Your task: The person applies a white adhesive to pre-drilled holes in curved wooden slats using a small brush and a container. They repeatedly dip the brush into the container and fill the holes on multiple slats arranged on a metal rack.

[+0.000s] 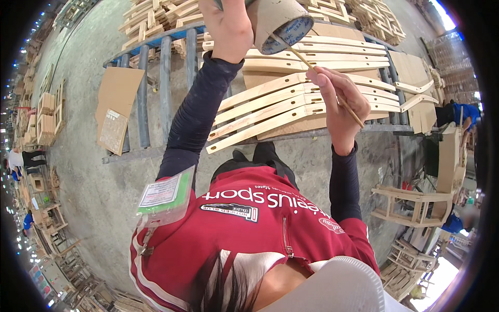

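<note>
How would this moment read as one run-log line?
left hand: at tilted cup, grip out of view | right hand: holding thin stick, far end in cup's mouth | wooden slats: side by side

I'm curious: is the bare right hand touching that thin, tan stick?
Touching: the head view shows the right hand gripping the stick, which pokes out both sides.

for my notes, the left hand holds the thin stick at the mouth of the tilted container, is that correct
Wrong hand: the head view shows the right hand holding the thin stick at the mouth of the tilted container.
</note>
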`<state>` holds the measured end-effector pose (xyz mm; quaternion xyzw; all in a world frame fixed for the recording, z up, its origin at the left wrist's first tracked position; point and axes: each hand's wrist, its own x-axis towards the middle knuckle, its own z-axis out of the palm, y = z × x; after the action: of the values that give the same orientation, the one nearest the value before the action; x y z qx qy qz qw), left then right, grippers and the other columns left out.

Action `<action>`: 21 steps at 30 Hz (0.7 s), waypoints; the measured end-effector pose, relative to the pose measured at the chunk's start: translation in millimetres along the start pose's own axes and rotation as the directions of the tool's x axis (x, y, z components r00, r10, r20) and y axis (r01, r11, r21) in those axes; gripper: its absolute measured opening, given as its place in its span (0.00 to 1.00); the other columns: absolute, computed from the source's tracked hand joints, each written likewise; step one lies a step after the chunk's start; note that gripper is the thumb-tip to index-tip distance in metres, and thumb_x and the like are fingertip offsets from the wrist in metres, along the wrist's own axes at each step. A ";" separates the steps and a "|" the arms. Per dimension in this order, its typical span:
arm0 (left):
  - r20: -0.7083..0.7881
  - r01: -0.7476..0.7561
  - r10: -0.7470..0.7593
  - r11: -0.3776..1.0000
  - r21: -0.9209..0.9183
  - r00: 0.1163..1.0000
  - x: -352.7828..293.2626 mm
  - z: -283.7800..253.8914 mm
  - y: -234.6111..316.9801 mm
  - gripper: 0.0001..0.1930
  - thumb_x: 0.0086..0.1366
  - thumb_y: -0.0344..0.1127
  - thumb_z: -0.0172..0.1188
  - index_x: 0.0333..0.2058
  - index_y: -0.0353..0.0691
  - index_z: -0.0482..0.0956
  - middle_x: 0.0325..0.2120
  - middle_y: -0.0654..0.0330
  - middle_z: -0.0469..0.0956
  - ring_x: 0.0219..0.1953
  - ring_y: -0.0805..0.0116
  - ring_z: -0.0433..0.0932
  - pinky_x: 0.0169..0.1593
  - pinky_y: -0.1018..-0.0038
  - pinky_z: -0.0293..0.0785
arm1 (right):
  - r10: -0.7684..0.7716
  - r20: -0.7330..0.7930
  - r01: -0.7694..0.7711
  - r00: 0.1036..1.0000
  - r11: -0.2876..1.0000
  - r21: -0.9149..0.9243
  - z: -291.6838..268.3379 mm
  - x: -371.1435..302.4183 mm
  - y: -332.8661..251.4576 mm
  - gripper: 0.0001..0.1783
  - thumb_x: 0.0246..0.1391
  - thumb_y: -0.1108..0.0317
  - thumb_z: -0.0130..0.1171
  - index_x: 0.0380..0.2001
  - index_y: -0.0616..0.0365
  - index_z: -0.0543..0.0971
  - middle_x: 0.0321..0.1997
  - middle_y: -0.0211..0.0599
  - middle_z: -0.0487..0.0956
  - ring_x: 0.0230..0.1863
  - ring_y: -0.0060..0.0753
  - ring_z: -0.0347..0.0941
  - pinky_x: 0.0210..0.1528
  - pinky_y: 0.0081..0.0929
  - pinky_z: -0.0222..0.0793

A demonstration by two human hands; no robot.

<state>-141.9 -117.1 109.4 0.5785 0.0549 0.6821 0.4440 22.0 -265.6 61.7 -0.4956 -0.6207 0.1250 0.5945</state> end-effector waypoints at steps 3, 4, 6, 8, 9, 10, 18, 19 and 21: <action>-0.063 0.035 -0.035 0.999 0.001 0.997 -1.7 5.8 5.4 0.32 0.74 0.58 0.38 0.39 0.29 0.75 0.31 0.51 0.81 0.33 0.63 0.81 0.40 0.71 0.78 | 0.061 0.028 -0.063 0.998 0.995 0.079 -0.9 -2.9 -0.7 0.07 0.58 0.75 0.63 0.38 0.68 0.83 0.36 0.45 0.86 0.38 0.29 0.84 0.42 0.22 0.80; -0.094 0.070 -0.070 0.998 -0.002 0.993 -2.7 11.0 12.5 0.32 0.74 0.58 0.38 0.39 0.29 0.75 0.31 0.51 0.81 0.34 0.63 0.81 0.40 0.71 0.78 | 0.101 0.037 -0.105 0.994 0.987 0.119 -0.6 -3.7 -1.9 0.07 0.59 0.75 0.62 0.38 0.69 0.83 0.36 0.46 0.85 0.38 0.30 0.84 0.42 0.22 0.80; -0.106 0.081 -0.085 0.996 -0.043 0.991 -3.1 10.5 10.2 0.32 0.74 0.58 0.38 0.40 0.29 0.75 0.32 0.50 0.81 0.34 0.63 0.81 0.41 0.70 0.78 | 0.182 0.054 -0.189 0.982 0.962 0.196 1.1 -4.9 -2.9 0.10 0.62 0.73 0.59 0.39 0.71 0.82 0.36 0.48 0.85 0.38 0.33 0.84 0.43 0.25 0.80; -0.065 0.027 -0.034 0.993 -0.112 0.997 -2.4 4.7 -2.6 0.32 0.74 0.58 0.38 0.41 0.29 0.74 0.32 0.50 0.81 0.34 0.62 0.81 0.42 0.69 0.78 | 0.254 0.071 -0.264 0.964 0.924 0.276 4.2 -6.1 1.0 0.14 0.66 0.69 0.55 0.41 0.74 0.80 0.36 0.51 0.84 0.38 0.37 0.84 0.45 0.28 0.81; -0.109 0.053 -0.081 0.969 -0.239 0.991 -3.8 5.2 -6.8 0.31 0.74 0.58 0.39 0.42 0.29 0.74 0.32 0.50 0.81 0.34 0.62 0.81 0.42 0.69 0.78 | 0.303 0.081 -0.312 0.950 0.885 0.346 4.7 -6.4 5.2 0.14 0.66 0.69 0.55 0.42 0.73 0.80 0.36 0.51 0.84 0.38 0.37 0.84 0.45 0.28 0.81; -0.147 0.078 -0.140 0.927 -0.367 0.979 -5.9 10.8 -6.8 0.31 0.74 0.58 0.39 0.43 0.29 0.74 0.31 0.50 0.81 0.34 0.62 0.80 0.43 0.69 0.78 | 0.356 0.093 -0.362 0.930 0.837 0.411 3.9 -8.2 9.4 0.14 0.66 0.69 0.55 0.43 0.73 0.79 0.37 0.51 0.84 0.39 0.38 0.84 0.45 0.28 0.81; -0.305 0.221 -0.316 0.925 -0.308 0.899 -29.9 -1.7 -49.8 0.27 0.75 0.54 0.42 0.43 0.30 0.74 0.30 0.53 0.79 0.33 0.62 0.81 0.41 0.69 0.79 | 0.589 0.205 -0.523 0.782 0.441 0.729 -2.6 -15.2 43.6 0.11 0.64 0.74 0.56 0.46 0.69 0.76 0.47 0.51 0.81 0.48 0.37 0.81 0.51 0.25 0.80; -0.330 0.257 -0.366 0.908 -0.331 0.870 -35.5 -3.2 -58.7 0.27 0.75 0.54 0.42 0.42 0.30 0.74 0.30 0.53 0.79 0.33 0.63 0.81 0.40 0.69 0.79 | 0.606 0.201 -0.522 0.770 0.417 0.744 -3.6 -15.5 49.8 0.10 0.64 0.74 0.56 0.46 0.68 0.76 0.49 0.50 0.81 0.49 0.37 0.80 0.51 0.24 0.79; -0.349 0.314 -0.395 0.911 -0.267 0.850 -47.6 -10.9 -74.9 0.27 0.75 0.55 0.42 0.40 0.32 0.75 0.30 0.54 0.80 0.32 0.64 0.81 0.38 0.70 0.80 | 0.614 0.210 -0.515 0.761 0.375 0.770 -2.7 -15.1 60.0 0.09 0.62 0.77 0.57 0.45 0.65 0.75 0.53 0.49 0.79 0.53 0.36 0.79 0.54 0.24 0.78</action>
<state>-113.4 -99.2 26.6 0.3608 0.1808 0.6924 0.5981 49.3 -249.7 8.4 -0.3658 -0.2558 0.5533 0.7033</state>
